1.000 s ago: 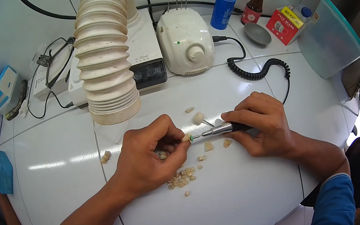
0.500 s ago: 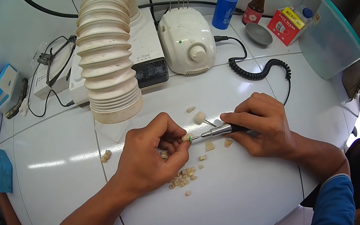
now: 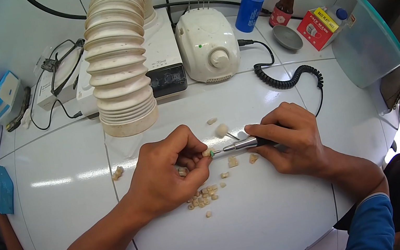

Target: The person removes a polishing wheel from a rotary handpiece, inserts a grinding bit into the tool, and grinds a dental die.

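Note:
My left hand (image 3: 163,171) pinches a small tooth-coloured dental crown (image 3: 206,152) between thumb and fingertips. My right hand (image 3: 292,136) grips a silver and black rotary handpiece (image 3: 243,144) like a pen, pointing left. Its green grinding tip (image 3: 211,153) is right at the crown. Another tooth-coloured piece (image 3: 182,172) shows under the curled left fingers. Below that hand lies a cluster of small crowns (image 3: 206,197). Near the handpiece are a tooth-coloured piece (image 3: 232,162), a smaller one (image 3: 253,158) and a round pale polishing head (image 3: 222,130) on a metal shank.
A ribbed suction hose (image 3: 120,75) hangs over the white table behind my left hand. Further back stands a white control unit (image 3: 207,44) with a coiled black cord (image 3: 290,81). A plastic bin (image 3: 369,43) is at right, a blue basket (image 3: 3,188) and another person's arm (image 3: 15,246) at left.

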`<action>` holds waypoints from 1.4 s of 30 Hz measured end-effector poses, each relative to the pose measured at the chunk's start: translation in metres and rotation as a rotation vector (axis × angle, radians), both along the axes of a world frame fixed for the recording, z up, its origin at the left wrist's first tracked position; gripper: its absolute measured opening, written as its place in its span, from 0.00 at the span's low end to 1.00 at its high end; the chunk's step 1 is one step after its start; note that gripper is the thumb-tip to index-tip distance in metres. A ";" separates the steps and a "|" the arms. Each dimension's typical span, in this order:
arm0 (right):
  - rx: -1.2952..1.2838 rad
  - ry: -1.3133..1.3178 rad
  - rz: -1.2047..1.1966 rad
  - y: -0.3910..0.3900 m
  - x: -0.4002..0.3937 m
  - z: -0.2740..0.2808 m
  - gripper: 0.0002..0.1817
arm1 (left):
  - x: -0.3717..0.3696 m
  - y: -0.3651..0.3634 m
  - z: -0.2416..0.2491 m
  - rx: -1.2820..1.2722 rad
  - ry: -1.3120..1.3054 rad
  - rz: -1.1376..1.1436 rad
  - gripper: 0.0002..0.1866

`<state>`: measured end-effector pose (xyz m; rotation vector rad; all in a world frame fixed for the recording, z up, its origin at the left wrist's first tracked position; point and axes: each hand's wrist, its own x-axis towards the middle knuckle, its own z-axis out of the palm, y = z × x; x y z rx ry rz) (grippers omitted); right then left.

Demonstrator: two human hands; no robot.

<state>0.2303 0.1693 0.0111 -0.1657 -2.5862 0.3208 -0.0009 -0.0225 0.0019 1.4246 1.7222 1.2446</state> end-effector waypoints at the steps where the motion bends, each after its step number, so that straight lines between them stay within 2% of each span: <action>1: -0.003 0.003 -0.001 0.000 -0.001 0.000 0.23 | -0.001 0.000 0.000 0.002 0.007 -0.003 0.08; 42: -0.051 0.021 -0.026 0.003 0.001 -0.002 0.20 | -0.003 -0.002 -0.001 -0.018 0.033 -0.053 0.07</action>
